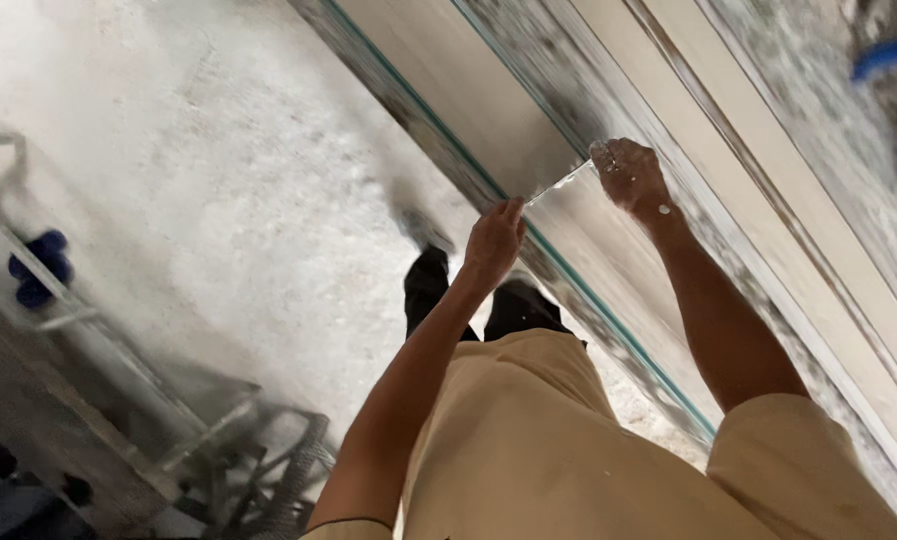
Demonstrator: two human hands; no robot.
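Left hand (492, 243) pinches the near green edge of a large glass pane (528, 150), fingers curled onto it. Right hand (630, 177), at two o'clock from the left, closes over the pane's far side, a shiny strip (558, 184) stretched between both hands. Blue objects (38, 268) sit on a metal rack (118, 350) at nine o'clock.

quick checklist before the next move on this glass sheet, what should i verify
1. Left hand on the green-tinted edge of the large glass sheet: ok, fingers sit at the edge.
2. Right hand on the sheet: ok, it presses on the face.
3. Hand protection: not ok, both hands are bare.
4. Black shoes away from the lower edge: cannot tell, they stand close beside it.
5. Pale concrete floor underfoot: cannot tell, the picture is blurred.
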